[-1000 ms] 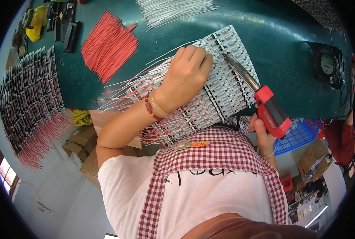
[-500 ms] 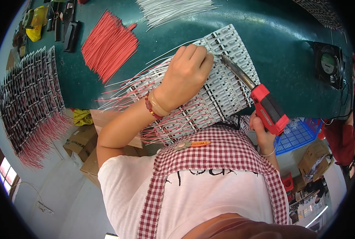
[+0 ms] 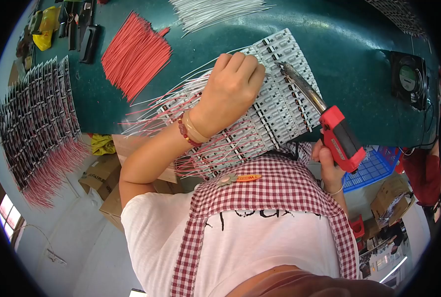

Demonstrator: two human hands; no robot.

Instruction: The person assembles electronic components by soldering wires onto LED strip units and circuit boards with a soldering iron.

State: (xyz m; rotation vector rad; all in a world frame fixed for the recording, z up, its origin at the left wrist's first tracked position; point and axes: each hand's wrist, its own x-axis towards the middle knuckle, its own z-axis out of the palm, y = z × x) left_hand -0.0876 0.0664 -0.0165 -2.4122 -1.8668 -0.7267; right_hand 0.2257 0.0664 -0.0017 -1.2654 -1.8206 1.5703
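Observation:
A panel of small white circuit boards (image 3: 285, 106) lies tilted at the table's near edge, rows of dark and silver parts across it. Red and white wires (image 3: 181, 106) stick out from its left side. Over the panel's upper left part is my left hand (image 3: 233, 89), its fingers bent and closed in a pinch; what they hold is hidden behind the knuckles. My right hand (image 3: 329, 166) grips the red and black handle of a soldering gun (image 3: 340, 138). The gun's dark metal tip points up-left, over the panel and just right of my left hand.
On the green table (image 3: 349, 64) lie a red wire bundle (image 3: 137, 57) and a white wire bundle (image 3: 215, 12). Wired panels (image 3: 39, 126) hang at the left. A black fan-like device (image 3: 408, 79) stands at the right, above a blue basket (image 3: 369, 173). Cardboard boxes (image 3: 104, 178) sit below.
The soldering gun and my right hand have shifted right, so the tip has come away from my left fingers. My left hand has stayed nearly in place.

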